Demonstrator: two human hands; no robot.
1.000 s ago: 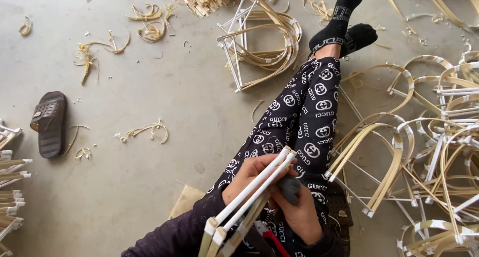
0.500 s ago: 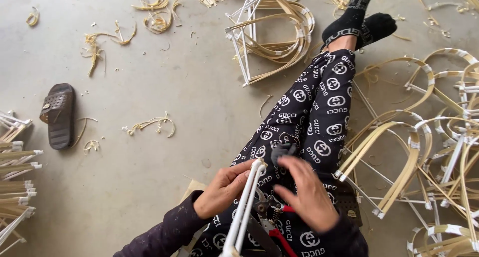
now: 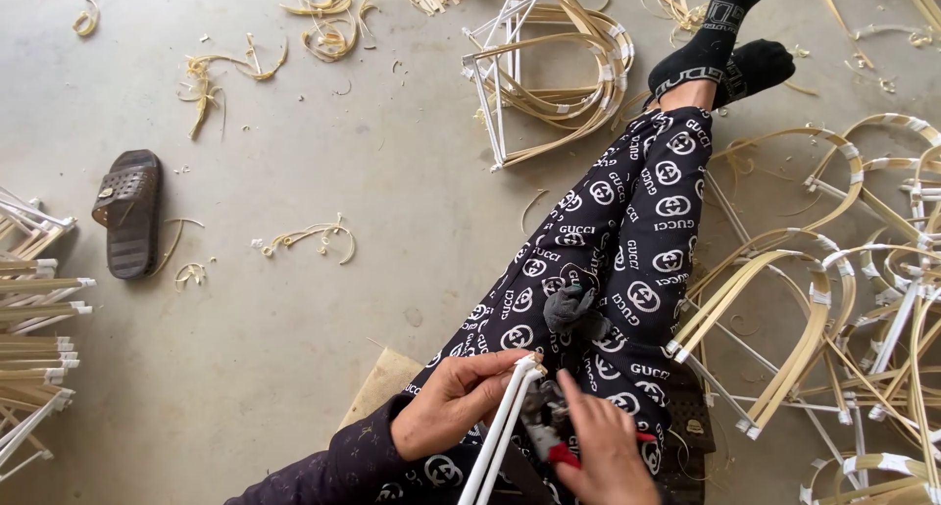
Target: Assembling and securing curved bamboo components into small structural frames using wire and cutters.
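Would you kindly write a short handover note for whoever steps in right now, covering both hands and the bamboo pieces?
Left hand: grip shut on the top end of the white-wrapped bamboo sticks, held over the lap.
Right hand: shut on a red-handled tool, its head right beside the sticks near their tip.
A dark grey rag lies on the leg above the hands.
Done: bent bamboo frames piled at the person's right; one more frame near the feet.
Left: straight taped sticks stacked at the left edge. Whether the held sticks are joined yet is not visible.
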